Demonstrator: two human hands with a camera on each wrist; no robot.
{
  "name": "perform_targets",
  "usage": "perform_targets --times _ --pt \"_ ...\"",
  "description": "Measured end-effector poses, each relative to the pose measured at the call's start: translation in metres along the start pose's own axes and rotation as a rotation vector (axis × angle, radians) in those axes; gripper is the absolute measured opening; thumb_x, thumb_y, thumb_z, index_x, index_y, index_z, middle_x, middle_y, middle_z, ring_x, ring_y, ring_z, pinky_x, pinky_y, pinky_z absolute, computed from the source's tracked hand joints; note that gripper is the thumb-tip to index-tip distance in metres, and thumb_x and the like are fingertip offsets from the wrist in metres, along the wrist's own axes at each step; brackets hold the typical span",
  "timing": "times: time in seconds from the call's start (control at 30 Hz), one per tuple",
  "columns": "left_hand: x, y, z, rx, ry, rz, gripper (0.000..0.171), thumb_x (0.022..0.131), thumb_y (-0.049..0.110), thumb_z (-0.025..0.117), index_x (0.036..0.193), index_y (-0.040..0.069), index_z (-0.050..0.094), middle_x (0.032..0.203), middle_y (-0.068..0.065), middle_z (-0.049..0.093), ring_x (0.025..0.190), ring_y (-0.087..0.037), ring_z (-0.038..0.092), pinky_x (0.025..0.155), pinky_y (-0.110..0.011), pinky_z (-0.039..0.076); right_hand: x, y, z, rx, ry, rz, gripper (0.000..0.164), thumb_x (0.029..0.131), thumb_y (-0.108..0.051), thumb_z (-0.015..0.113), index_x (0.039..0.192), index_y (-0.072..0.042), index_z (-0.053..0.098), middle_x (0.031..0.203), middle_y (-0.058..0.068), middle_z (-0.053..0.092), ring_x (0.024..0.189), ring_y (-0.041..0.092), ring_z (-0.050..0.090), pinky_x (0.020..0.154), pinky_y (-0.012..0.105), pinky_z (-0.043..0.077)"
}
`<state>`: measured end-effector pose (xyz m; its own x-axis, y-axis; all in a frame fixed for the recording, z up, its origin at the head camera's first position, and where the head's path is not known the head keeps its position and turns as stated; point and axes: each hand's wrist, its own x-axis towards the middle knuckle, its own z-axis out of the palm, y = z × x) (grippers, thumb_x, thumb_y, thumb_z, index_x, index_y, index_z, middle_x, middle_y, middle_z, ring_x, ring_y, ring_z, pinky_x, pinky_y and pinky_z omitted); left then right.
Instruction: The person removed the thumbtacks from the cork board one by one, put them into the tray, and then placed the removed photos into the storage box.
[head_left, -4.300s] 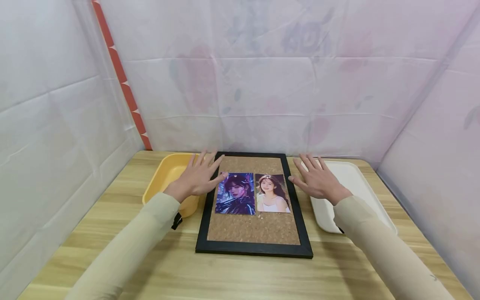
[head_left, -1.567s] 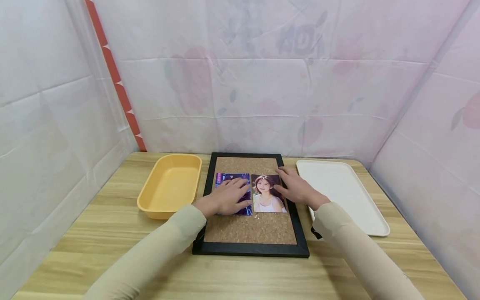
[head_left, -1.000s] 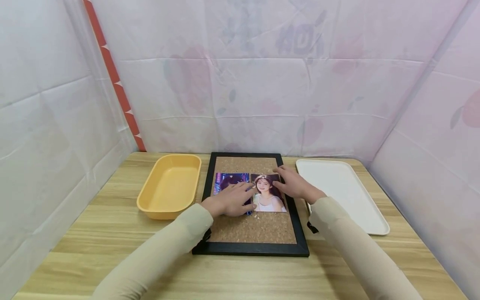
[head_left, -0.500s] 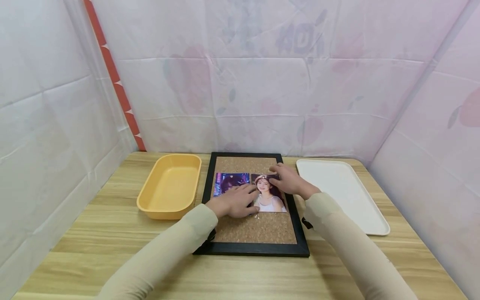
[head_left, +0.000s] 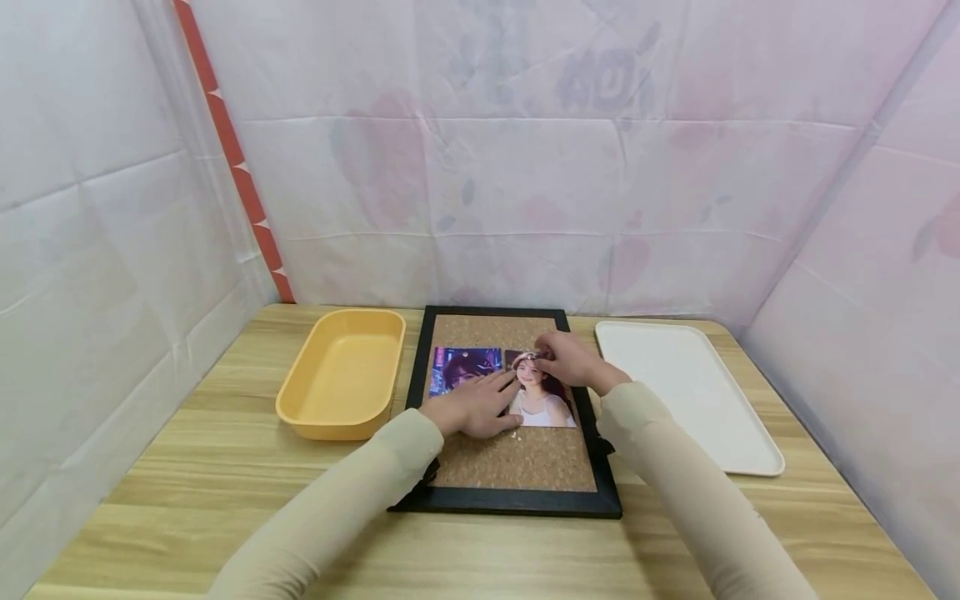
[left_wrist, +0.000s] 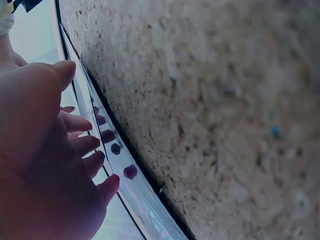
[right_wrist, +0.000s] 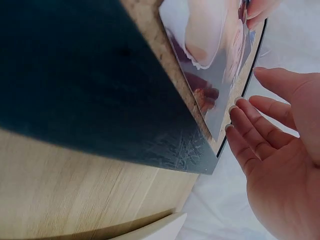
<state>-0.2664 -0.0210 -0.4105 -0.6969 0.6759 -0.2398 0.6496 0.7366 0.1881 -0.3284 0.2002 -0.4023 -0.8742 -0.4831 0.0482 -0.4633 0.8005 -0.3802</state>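
Two glossy photo prints lie side by side on a black-framed cork board [head_left: 517, 502]. The left print [head_left: 450, 364] is purple-blue; the right print [head_left: 546, 410] pictures a person in a white top. A small round pin-like spot shows at each print's top. My left hand [head_left: 480, 406] spreads nearly straight fingers over the left print's lower part, fingertips at the right print's left edge. In the left wrist view, fingertip reflections show on a print's surface. My right hand [head_left: 576, 360] is over the right print's upper right corner, fingers loosely bent; nothing shows between thumb and fingers.
A deep yellow tray [head_left: 341, 429] stands left of the board, and a shallow white tray [head_left: 697, 375] stands to its right. Small white bits [head_left: 515, 435] lie on the cork below the prints. Pale fabric walls [head_left: 525, 175] enclose the wooden table [head_left: 480, 554].
Both hands have come down from above the board. My left hand has slid right across the left print, while my right hand has shifted left over the right print's top. Both prints stay in place.
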Motion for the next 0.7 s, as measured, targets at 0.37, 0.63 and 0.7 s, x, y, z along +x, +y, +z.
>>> perform_targets --times 0.37,0.63,0.7 --pt "0.005 0.000 0.003 0.022 -0.012 -0.002 0.075 0.108 0.051 0.041 0.164 0.008 0.018 0.172 -0.010 0.010 0.158 -0.025 0.010 0.127 -0.039 0.016 0.005 -0.002 0.003 -0.003 -0.009 0.028 0.022 0.097 -0.010 0.068 0.112 0.006 0.070 0.098 0.014 0.071 0.090 0.026 0.066 0.083 0.046 0.056" --pt "0.015 -0.005 0.012 0.017 -0.039 -0.024 0.078 0.107 0.055 0.038 0.165 0.010 0.010 0.173 -0.008 0.000 0.158 -0.021 0.003 0.127 -0.036 0.010 0.010 0.001 0.008 0.013 -0.004 0.035 0.014 0.096 -0.010 0.070 0.103 0.002 0.072 0.092 0.011 0.071 0.083 0.023 0.065 0.078 0.041 0.055" --pt "0.016 -0.005 0.012 0.021 -0.041 -0.024 0.079 0.107 0.056 0.038 0.165 0.011 0.010 0.173 -0.007 0.000 0.158 -0.021 0.003 0.127 -0.035 0.011 0.011 0.002 0.008 0.009 -0.006 0.033 0.011 0.096 -0.009 0.070 0.100 0.001 0.072 0.090 0.010 0.070 0.079 0.021 0.064 0.074 0.039 0.055"
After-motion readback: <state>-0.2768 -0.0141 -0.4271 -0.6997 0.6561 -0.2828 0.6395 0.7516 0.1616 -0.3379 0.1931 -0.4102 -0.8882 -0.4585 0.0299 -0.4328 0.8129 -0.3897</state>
